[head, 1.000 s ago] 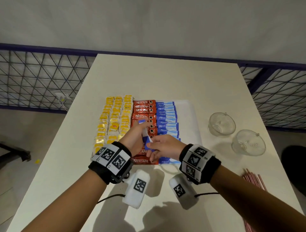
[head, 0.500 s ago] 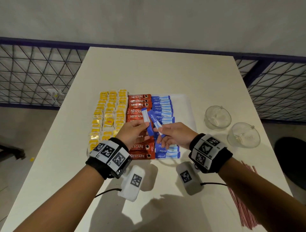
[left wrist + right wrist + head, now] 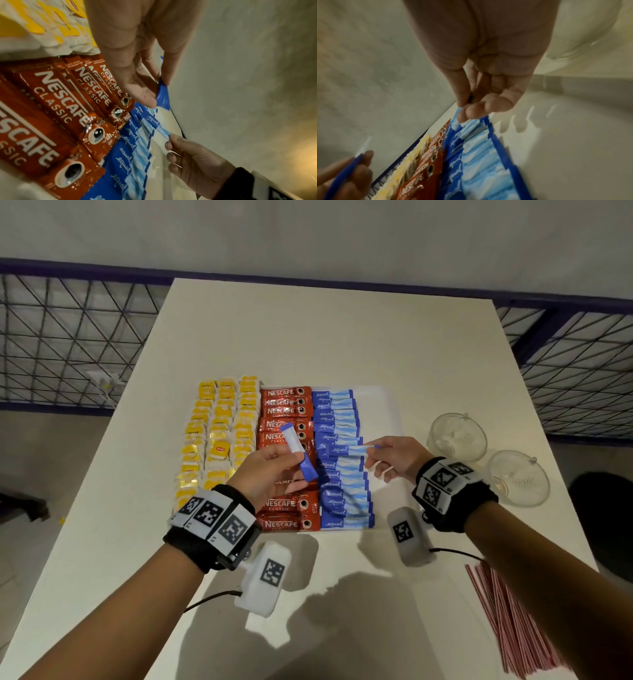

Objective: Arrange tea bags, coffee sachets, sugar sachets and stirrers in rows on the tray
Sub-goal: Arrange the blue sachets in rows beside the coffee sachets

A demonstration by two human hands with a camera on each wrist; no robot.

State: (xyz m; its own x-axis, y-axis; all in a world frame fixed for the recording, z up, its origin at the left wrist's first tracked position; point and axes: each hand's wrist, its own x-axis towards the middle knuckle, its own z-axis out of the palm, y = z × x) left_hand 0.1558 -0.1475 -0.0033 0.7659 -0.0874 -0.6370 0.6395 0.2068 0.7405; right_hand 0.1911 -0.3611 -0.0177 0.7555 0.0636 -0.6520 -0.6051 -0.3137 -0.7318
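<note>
On a white tray lie rows of yellow tea bags, red Nescafe coffee sachets and blue sugar sachets. My left hand pinches a blue-and-white sugar sachet upright above the coffee row; that held sachet also shows in the left wrist view. My right hand pinches the pale end of another sugar sachet, held level just over the sugar row. Red-and-white stirrers lie in a bundle off the tray at the table's near right.
Two clear glass bowls stand right of the tray. The white table ends at a wire-mesh railing on the left and far sides. A dark object sits beyond the table's right edge.
Both hands rose from the near end of the rows and parted. The right hand drew one sugar sachet rightward over the sugar row, while the left kept its sachet upright.
</note>
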